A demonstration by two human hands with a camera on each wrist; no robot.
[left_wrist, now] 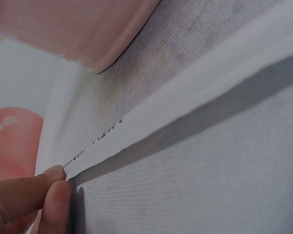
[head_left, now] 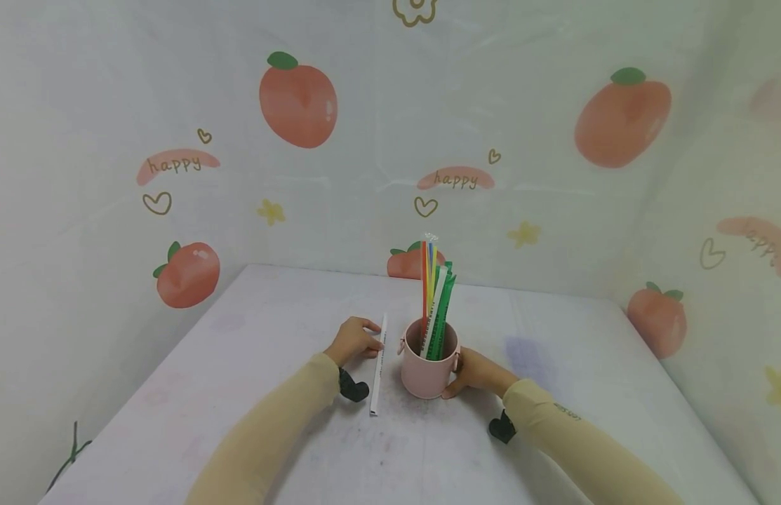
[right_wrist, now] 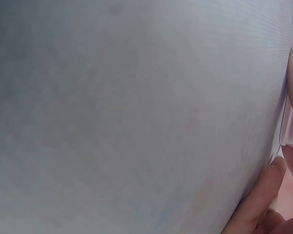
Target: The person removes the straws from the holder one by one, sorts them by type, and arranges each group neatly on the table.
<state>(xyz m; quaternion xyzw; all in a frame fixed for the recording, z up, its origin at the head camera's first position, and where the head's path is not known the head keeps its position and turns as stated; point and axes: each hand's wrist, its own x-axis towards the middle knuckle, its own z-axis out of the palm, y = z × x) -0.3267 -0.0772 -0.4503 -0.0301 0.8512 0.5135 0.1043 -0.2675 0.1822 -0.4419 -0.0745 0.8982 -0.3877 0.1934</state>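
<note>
Several coloured sticks (head_left: 443,315) hide their lower ends inside the pink cup (head_left: 422,379), which both wrist views crop. Print on the slim white stick (head_left: 378,372) is too small to read. The left hand (head_left: 355,338) has a pinching grip on that stick, left of the cup, a narrow gap between; the right hand (head_left: 478,372) grasps the cup's right side, well apart from the table's (head_left: 207,365) far edge.

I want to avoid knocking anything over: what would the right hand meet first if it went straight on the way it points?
The pink bucket. The right hand appears to be touching its side, so there seems to be no free gap ahead.
</note>
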